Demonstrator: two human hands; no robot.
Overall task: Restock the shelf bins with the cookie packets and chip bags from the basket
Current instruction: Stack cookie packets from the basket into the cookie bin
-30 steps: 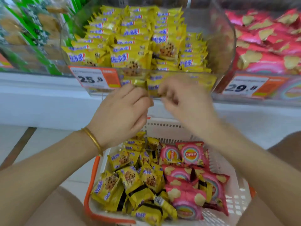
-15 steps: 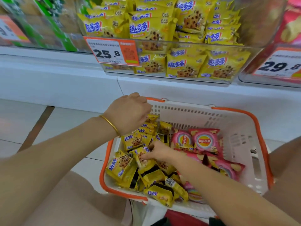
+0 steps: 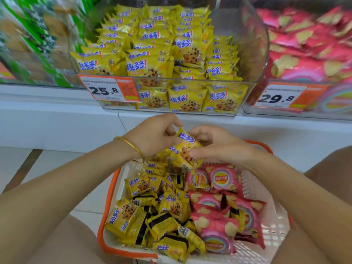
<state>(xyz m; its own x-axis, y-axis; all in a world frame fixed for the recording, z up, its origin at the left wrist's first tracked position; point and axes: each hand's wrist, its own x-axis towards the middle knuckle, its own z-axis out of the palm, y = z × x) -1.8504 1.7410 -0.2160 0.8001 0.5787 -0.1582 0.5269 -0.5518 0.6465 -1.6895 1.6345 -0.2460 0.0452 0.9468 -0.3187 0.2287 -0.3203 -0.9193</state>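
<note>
Price tag [image 3: 108, 89], 25.8. Price tag [image 3: 276, 97], 29.8. Green packs [image 3: 32, 44], blurred, upper left. Tiled floor [image 3: 47, 164], pale.

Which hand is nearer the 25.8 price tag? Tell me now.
Left. The left hand is below the 25.8 price tag, slightly to its right; the right hand lies farther right, across the cookie packet both hold.

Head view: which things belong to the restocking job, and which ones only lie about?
Part of the job:
left hand and right hand, both gripping the held cookie packets
basket with loose cookie packets and chip bags
cookie bin
chip bin

Only lying about:
green snack bin
price tags
bracelet
</note>
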